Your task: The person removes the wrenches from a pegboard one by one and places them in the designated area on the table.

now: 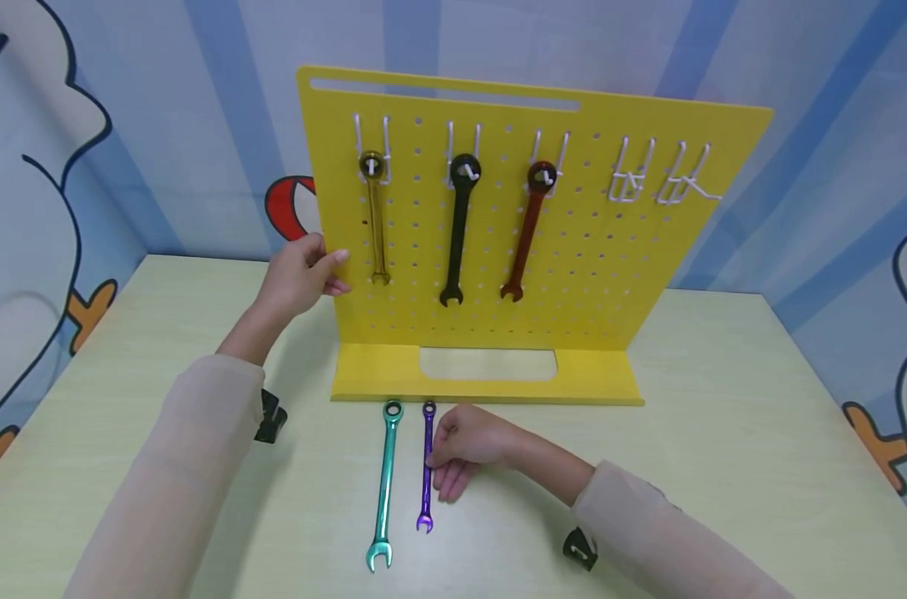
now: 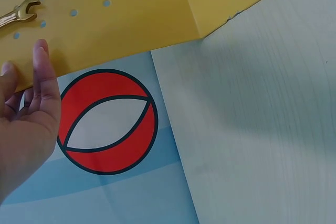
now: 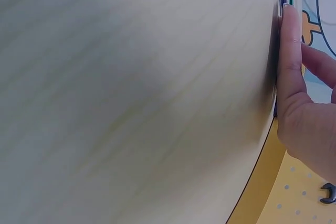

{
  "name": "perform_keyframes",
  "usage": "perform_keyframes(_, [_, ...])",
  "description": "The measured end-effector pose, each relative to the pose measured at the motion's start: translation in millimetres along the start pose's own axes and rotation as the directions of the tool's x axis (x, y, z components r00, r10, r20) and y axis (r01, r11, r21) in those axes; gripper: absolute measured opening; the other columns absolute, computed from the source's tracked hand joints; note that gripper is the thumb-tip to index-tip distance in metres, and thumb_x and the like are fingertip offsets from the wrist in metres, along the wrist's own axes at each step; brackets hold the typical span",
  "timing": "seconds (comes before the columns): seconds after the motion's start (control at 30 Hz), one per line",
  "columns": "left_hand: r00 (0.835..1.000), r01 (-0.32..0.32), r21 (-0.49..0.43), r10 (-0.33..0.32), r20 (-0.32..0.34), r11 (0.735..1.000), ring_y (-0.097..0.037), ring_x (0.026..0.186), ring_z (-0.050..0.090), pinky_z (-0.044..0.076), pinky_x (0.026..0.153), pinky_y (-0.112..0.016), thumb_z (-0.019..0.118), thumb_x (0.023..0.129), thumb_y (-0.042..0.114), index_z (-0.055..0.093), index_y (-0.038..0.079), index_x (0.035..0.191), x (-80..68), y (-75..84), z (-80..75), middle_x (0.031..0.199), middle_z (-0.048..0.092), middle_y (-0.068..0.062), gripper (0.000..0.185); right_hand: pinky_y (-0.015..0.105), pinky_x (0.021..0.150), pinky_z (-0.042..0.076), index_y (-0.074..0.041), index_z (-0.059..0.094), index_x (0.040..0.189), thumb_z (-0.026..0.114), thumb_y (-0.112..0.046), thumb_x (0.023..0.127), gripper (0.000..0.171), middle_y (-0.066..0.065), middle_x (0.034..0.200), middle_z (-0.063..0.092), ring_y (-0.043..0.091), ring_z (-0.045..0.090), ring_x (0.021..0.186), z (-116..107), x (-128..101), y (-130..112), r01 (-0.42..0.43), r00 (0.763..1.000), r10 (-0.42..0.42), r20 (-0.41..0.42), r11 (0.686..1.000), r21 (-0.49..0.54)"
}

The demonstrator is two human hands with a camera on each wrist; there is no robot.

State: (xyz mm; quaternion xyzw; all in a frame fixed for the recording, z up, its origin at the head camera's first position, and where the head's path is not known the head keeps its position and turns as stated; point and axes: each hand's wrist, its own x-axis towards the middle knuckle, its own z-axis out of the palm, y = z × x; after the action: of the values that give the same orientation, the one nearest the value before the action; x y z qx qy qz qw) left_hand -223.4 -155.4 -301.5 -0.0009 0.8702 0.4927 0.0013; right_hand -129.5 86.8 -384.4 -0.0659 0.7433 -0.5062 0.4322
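Metal is what the purple wrench (image 1: 426, 466) looks to be, slim and glossy with an anodised sheen, so it should be stiff, fairly light for its length, and a little slippery under dry fingertips. It lies flat on the pale table (image 1: 723, 433), ring end toward the yellow pegboard (image 1: 573, 274) and open jaw toward the person, just in front of the board's foot. Lying so low and thin, it would likely be hard to pinch from above; tipping one edge up, or taking the shank near its middle where the balance sits, seems the surest hold, and the ring end is the part that would go over a hook. The right hand (image 1: 464, 449) rests against the shank from the right side, fingers curled down onto it and touching it at mid-length; whether they have closed round it or only press on it cannot be told, and the right wrist view shows only fingers laid along the table. Just beside it to the left lies a longer teal wrench (image 1: 384, 487), parallel and apart from the hand. The left hand (image 1: 299, 274) is spread, fingers relaxed, steadying the pegboard's left edge. On the board hang a gold wrench (image 1: 375, 220), a black wrench (image 1: 458, 229) and a red wrench (image 1: 527, 229), each from a white hook, with two empty white hooks (image 1: 659, 179) at the right.
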Motion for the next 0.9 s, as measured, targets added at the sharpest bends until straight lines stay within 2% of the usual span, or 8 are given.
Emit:
perform_keyframes(0.53, [1.000, -0.005, -0.005, 0.005, -0.001, 1.000, -0.021, 0.072, 0.066, 0.054, 0.061, -0.020, 0.050, 0.094, 0.025, 0.043, 0.000, 0.089, 1.0, -1.2, 1.5, 0.082, 0.052, -0.013, 0.026, 0.038, 0.054, 0.056, 0.006, 0.056, 0.086, 0.059, 0.001, 0.086, 0.006, 0.019, 0.071, 0.063, 0.028, 0.065, 0.058, -6.9, -2.7, -0.4, 0.020, 1.000, -0.020, 0.017, 1.000, -0.018])
perform_keyframes(0.9, [1.000, -0.009, -0.003, 0.009, -0.002, 1.000, -0.022, 0.073, 0.066, 0.054, 0.061, -0.020, 0.050, 0.094, 0.025, 0.041, 0.000, 0.087, 0.5, -0.7, 0.6, 0.080, 0.052, -0.013, 0.027, 0.036, 0.054, 0.056, 0.004, 0.057, 0.086, 0.059, 0.001, 0.086, 0.004, 0.018, 0.073, 0.063, 0.025, 0.064, 0.058, -14.5, -5.1, -3.8, 0.070, 0.998, -0.070, 0.005, 0.993, -0.091])
